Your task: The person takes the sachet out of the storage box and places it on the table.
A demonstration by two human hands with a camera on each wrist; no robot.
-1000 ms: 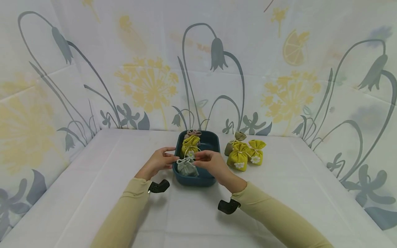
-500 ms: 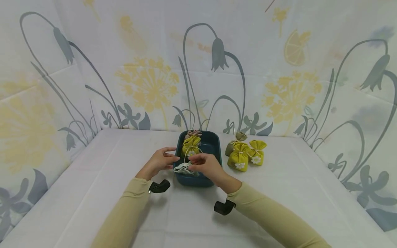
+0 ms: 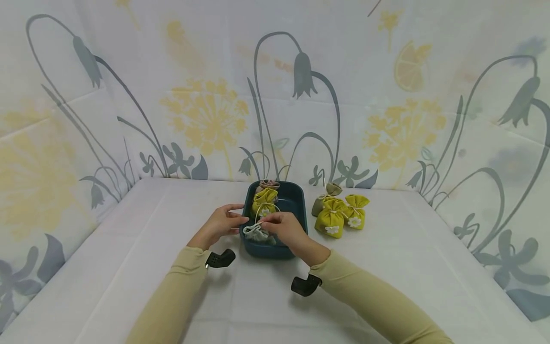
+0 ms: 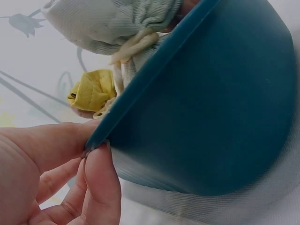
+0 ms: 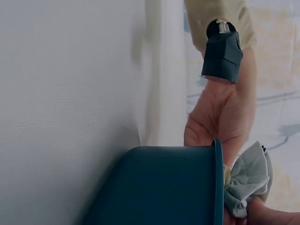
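A dark blue plastic bin [image 3: 275, 252] stands on the white-covered table. My left hand [image 3: 221, 222] pinches its left rim between thumb and fingers, as the left wrist view shows on the bin's wall [image 4: 206, 108]. At the bin's near left end is a pale grey-green drawstring pouch [image 3: 257, 235]. With thumb and fingertips, my right hand [image 3: 287, 232] pinches the gathered top of this pouch, which rises above the rim in the right wrist view [image 5: 248, 176]. Behind it in the bin sit a yellow pouch [image 3: 263, 202] with a white flower and a pinkish-brown pouch [image 3: 269, 184].
To the right of the bin, two yellow pouches with white flowers, a nearer one [image 3: 329, 220] and a farther one [image 3: 356, 213], stand beside an olive-tan pouch [image 3: 318, 205]. A flower-printed cloth [image 3: 279, 119] rises behind the table.
My right hand has moved left and slightly down over the bin, and the top of the grey-green pouch has folded and shifted under its fingers. The left hand stays at the rim.
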